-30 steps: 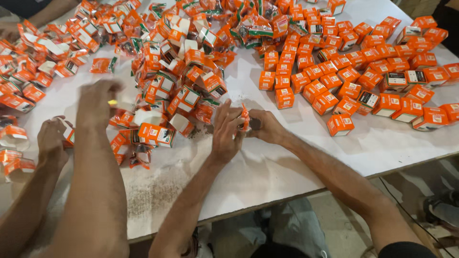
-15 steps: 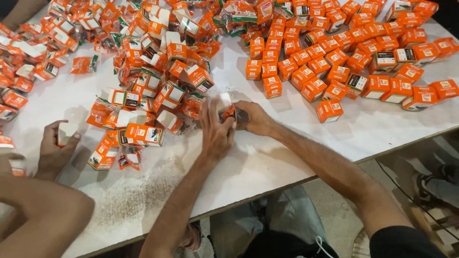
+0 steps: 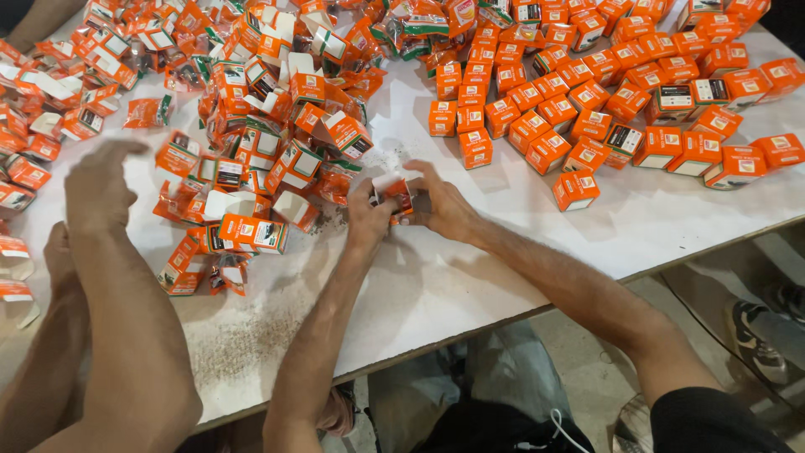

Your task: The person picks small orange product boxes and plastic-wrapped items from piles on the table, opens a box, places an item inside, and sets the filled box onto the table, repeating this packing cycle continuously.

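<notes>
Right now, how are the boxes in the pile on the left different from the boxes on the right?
The left pile boxes are jumbled, many with flaps open showing white insides. The right boxes are closed and sit upright in loose rows. Both groups are small, orange and lie on the white table.

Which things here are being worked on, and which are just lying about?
In hand: small orange box, held between left hand and right hand.
Lying about: closed boxes, heap of open boxes, white table, another person's arms.
</notes>
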Demonstrator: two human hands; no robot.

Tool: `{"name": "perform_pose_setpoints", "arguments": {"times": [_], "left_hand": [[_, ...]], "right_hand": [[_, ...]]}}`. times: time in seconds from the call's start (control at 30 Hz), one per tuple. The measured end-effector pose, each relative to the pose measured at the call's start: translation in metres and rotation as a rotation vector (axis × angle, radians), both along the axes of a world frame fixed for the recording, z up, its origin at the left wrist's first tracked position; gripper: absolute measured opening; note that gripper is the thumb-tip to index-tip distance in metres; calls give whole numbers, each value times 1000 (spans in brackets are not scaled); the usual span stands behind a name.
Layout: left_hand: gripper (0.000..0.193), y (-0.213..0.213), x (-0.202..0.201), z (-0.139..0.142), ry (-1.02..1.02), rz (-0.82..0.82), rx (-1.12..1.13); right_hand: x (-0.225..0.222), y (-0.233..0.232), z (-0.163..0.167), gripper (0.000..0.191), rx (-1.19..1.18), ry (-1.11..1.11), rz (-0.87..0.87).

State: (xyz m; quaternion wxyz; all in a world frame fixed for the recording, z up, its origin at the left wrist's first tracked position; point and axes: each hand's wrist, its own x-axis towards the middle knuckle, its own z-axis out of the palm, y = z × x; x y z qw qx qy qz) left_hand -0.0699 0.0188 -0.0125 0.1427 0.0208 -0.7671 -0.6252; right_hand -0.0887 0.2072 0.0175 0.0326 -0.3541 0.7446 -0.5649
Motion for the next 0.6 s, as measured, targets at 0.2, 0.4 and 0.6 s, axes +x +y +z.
{"name": "perform_pose_setpoints", "arguments": {"times": [0.2, 0.4, 0.6], "left_hand": [[32, -5, 4, 6, -50, -123, 159], [30, -10, 19, 14, -124, -219, 277], [20, 1, 12, 12, 28, -5, -126]], "right_hand": [[15, -2, 16, 57, 110, 213, -30], [14, 3, 17, 39, 363, 401, -42], [14, 2, 5, 68, 110, 141, -80]]}}
